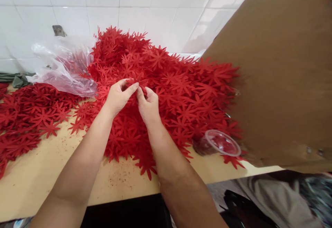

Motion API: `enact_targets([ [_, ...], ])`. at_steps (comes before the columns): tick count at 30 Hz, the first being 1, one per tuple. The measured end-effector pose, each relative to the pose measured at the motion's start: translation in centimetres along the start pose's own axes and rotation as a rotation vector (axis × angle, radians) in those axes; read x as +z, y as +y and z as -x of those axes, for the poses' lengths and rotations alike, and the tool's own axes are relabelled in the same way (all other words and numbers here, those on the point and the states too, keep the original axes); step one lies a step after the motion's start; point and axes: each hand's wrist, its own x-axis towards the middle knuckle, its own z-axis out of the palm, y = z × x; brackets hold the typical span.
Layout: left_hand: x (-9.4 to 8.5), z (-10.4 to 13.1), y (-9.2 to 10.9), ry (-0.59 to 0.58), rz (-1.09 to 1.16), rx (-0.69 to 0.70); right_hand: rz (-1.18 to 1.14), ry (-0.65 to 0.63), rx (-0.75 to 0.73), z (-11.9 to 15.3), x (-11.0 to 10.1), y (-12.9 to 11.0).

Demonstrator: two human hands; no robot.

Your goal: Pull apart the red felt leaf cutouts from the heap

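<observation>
My left hand (119,95) and my right hand (148,104) meet over a large heap of red flower-shaped cutouts (181,93). Between their fingertips is one red flower-shaped cutout (137,78) with long narrow petals. The left thumb and fingers pinch it from the left side. My right thumb and fingers are closed on its lower right edge, and part of it is hidden behind them. A clear plastic tub (223,143) leans at the heap's lower right, with red bits showing through its wall.
A second, darker red pile of cutouts (36,112) spreads at the left of the pale tabletop (124,183). Behind it lies a clear plastic bag (70,69). A tall brown board (282,83) stands along the right side, and a white tiled wall (103,17) closes off the back.
</observation>
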Motion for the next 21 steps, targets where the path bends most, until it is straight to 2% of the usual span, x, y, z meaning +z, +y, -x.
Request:
enact_targets([
  [3,-0.2,-0.3,-0.1,0.016,0.022,0.032,-0.078,-0.047,0.027,0.2,0.4,-0.1],
  [7,-0.8,-0.9,-0.3,0.106,0.018,0.049,-0.266,-0.151,0.137,0.4,0.9,-0.2],
  [11,-1.1,-1.1,0.0,0.227,0.092,0.023,-0.287,-0.126,0.183,0.4,1.0,-0.1],
  [14,-1.4,-1.1,0.7,0.300,0.237,-0.094,-0.298,-0.044,0.206,0.4,0.9,0.1],
  [16,-1.6,-1.0,1.3,0.306,0.358,-0.192,-0.291,-0.017,0.209,0.3,0.7,0.2],
  [21,-2.0,-0.6,2.2,0.207,0.697,-0.465,-0.223,-0.033,0.157,0.3,0.7,0.6],
])
